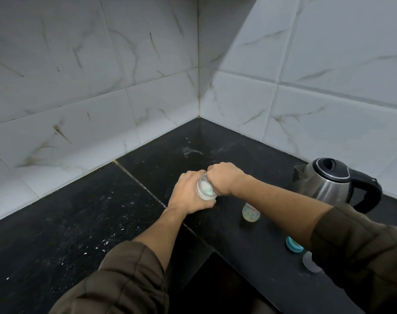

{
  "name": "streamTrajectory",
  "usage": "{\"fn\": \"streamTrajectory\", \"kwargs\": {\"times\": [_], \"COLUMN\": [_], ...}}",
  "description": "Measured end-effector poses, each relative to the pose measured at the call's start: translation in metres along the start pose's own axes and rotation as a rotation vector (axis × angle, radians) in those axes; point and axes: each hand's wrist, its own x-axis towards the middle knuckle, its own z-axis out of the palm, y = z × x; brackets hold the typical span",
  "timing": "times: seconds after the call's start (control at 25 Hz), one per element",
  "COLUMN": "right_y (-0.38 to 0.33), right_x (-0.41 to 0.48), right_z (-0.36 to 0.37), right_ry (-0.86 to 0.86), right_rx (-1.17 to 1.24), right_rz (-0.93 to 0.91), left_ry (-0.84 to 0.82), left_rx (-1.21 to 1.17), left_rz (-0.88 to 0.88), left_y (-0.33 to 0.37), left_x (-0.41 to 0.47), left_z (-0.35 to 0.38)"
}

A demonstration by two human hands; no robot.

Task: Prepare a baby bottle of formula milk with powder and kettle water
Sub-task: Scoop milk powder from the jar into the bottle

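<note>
My left hand [188, 196] is wrapped around a small clear powder jar [206, 189], which is tilted over the black counter. White powder and something turquoise show through its wall. My right hand [227, 177] is closed over the jar's far end, and whatever it grips there is hidden by my fingers. The open baby bottle [250, 213] stands upright just right of the jar, under my right forearm. The steel kettle [329, 181], with a black lid and handle, sits at the right by the wall.
A turquoise bottle ring [294, 244] and a clear cap [309, 261] lie near the counter's front edge on the right. The black countertop [79, 223] is speckled with white powder and meets tiled walls [102, 87] in a corner. A dark recess opens below the front edge.
</note>
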Motion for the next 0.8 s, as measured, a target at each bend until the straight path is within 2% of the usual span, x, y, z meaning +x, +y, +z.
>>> {"fn": "streamTrajectory", "kwargs": {"times": [0.2, 0.36, 0.52, 0.68, 0.8], "right_y": [0.003, 0.009, 0.021, 0.034, 0.040], "right_x": [-0.002, -0.004, -0.007, -0.016, -0.017], "right_z": [-0.006, -0.008, -0.013, -0.008, 0.001], "right_ry": [-0.064, -0.093, -0.074, -0.016, 0.054], "right_rx": [0.278, 0.603, 0.916, 1.098, 1.131], "right_rz": [0.169, 0.298, 0.399, 0.445, 0.410], "left_ry": [0.047, 0.057, 0.075, 0.093, 0.100], "left_rx": [0.058, 0.100, 0.038, -0.048, -0.060], "left_rz": [0.014, 0.016, -0.078, -0.206, -0.234], "left_y": [-0.002, 0.004, 0.001, -0.003, -0.003], "left_x": [0.005, 0.007, 0.006, 0.002, 0.002], "left_z": [0.004, 0.000, -0.003, -0.002, -0.004]}}
